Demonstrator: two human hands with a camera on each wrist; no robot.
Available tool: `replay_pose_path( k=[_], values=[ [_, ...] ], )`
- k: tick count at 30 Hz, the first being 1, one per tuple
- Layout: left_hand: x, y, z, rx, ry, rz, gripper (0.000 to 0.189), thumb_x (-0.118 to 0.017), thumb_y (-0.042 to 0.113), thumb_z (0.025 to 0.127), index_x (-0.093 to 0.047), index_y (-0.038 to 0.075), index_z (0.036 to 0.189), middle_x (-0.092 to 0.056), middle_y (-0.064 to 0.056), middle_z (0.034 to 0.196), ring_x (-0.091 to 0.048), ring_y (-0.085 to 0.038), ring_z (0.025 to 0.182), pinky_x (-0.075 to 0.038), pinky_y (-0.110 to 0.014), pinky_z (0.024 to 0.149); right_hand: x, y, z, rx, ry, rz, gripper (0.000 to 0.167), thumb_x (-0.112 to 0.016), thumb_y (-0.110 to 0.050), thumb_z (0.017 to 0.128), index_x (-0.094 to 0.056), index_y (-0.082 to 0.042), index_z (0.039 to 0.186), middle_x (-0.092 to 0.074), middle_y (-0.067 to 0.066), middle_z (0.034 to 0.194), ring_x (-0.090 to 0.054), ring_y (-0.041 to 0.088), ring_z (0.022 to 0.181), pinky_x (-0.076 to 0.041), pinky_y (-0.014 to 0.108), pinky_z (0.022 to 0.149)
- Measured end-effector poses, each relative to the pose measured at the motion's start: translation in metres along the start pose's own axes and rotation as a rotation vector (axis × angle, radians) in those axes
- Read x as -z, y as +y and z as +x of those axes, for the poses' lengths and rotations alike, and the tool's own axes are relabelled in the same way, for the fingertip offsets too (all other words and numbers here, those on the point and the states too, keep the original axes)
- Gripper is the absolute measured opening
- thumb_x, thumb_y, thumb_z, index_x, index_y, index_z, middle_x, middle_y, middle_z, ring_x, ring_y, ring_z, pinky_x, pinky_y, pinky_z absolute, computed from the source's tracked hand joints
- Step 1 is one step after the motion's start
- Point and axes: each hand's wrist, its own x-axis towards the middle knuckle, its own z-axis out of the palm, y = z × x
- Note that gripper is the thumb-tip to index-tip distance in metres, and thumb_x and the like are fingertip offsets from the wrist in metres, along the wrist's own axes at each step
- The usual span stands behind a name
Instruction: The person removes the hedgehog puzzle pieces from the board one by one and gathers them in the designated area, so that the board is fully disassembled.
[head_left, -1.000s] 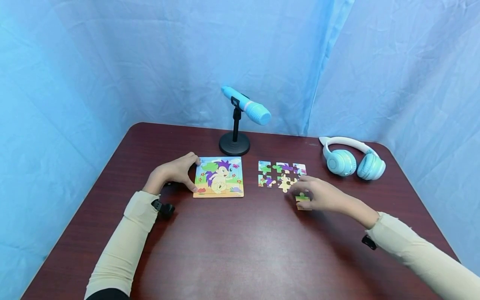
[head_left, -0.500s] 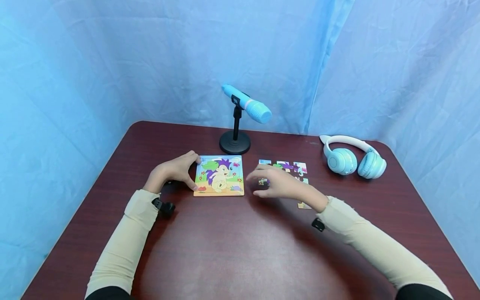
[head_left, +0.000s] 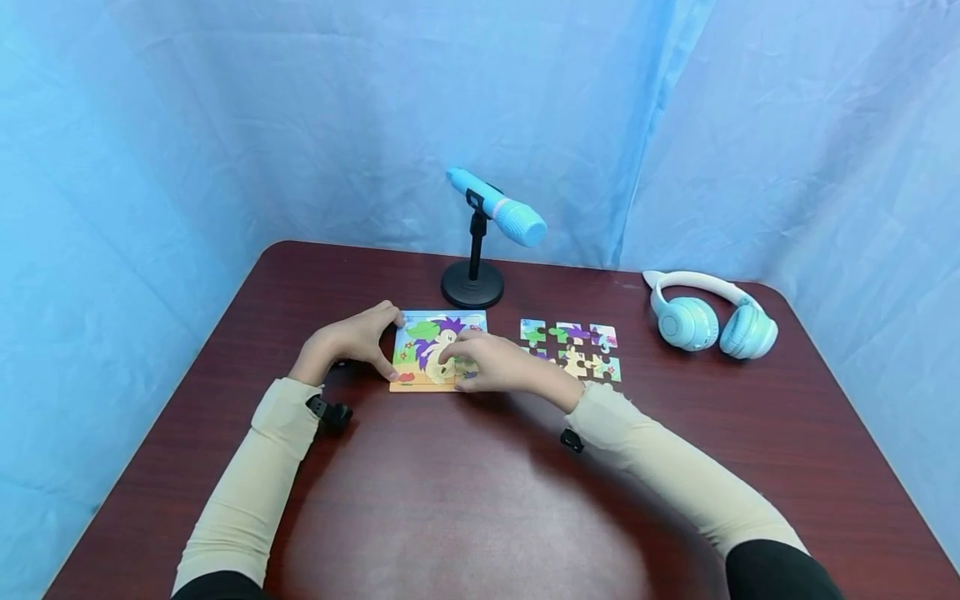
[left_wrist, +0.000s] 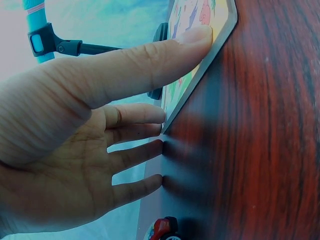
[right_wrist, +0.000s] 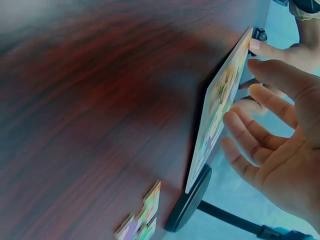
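A square puzzle board [head_left: 423,329] with a purple-haired hedgehog picture lies on the table left of centre. My left hand [head_left: 352,340] spans its left edge; in the left wrist view the thumb [left_wrist: 197,37] rests on the near corner [left_wrist: 224,20] and the other fingers extend straight to the far side. Over the board's right half is my right hand [head_left: 498,364], its fingers loosely bent. The right wrist view shows nothing between those fingers, with the board [right_wrist: 217,102] just beyond their tips. Loose jigsaw pieces [head_left: 573,362] lie in rows to the right, some hidden behind the right hand and forearm.
Behind the board, a light-blue microphone [head_left: 517,221] sits on a black stand [head_left: 472,287]. Blue-and-white headphones [head_left: 688,323] lie at the back right. The dark red-brown table [head_left: 465,508] is bounded by a blue curtain [head_left: 360,125] at the back and sides.
My right hand has moved left from beside the loose pieces, across them, to over the puzzle board. The left hand has stayed at the board's left edge.
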Motion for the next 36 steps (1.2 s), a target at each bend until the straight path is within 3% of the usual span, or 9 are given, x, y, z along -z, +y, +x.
replay_pose_path(
  k=[4,10,20,28,36],
  values=[
    [0.0,0.001,-0.001,0.001,-0.006,-0.004,0.08,-0.092,0.019,0.075,-0.044,-0.003,0.135,-0.043,-0.019,0.135,-0.043,-0.032,0.126,-0.041,-0.05,0.11,-0.003,-0.004,0.008,-0.029,-0.038,-0.021,0.036,-0.077,-0.025,0.092,-0.071,-0.018,0.127,-0.064,0.006,0.12,-0.057,0.018,0.103,-0.053,0.035,0.085],
    [-0.001,0.0,0.0,0.0,0.002,0.004,0.08,-0.093,0.02,0.074,-0.045,-0.003,0.135,-0.044,-0.019,0.134,-0.044,-0.032,0.125,-0.042,-0.05,0.11,-0.005,-0.009,0.015,-0.002,-0.049,-0.03,0.033,-0.075,-0.019,0.092,-0.073,-0.018,0.125,-0.064,0.006,0.11,-0.053,0.018,0.096,-0.049,0.031,0.077],
    [0.0,0.001,0.0,0.006,-0.002,0.0,0.081,-0.093,0.021,0.074,-0.045,-0.003,0.135,-0.044,-0.019,0.136,-0.044,-0.032,0.126,-0.041,-0.051,0.111,-0.004,-0.01,0.023,0.042,-0.091,-0.021,0.04,-0.075,-0.014,0.093,-0.07,-0.016,0.132,-0.069,0.004,0.125,-0.053,0.021,0.108,-0.049,0.037,0.093],
    [0.0,-0.001,0.001,-0.005,0.005,0.02,0.081,-0.094,0.023,0.073,-0.047,-0.003,0.134,-0.045,-0.018,0.133,-0.046,-0.031,0.122,-0.042,-0.05,0.109,0.0,-0.012,0.027,0.035,-0.126,-0.003,0.04,-0.076,-0.013,0.092,-0.071,-0.016,0.131,-0.069,0.003,0.132,-0.052,0.02,0.11,-0.048,0.035,0.093],
    [0.0,-0.003,0.002,-0.007,0.01,0.034,0.08,-0.094,0.025,0.072,-0.048,-0.003,0.132,-0.046,-0.018,0.131,-0.047,-0.031,0.121,-0.042,-0.049,0.108,0.002,-0.013,0.028,0.091,-0.11,-0.038,0.037,-0.078,-0.013,0.09,-0.073,-0.013,0.127,-0.072,0.005,0.126,-0.054,0.022,0.105,-0.045,0.033,0.087]
  ],
)
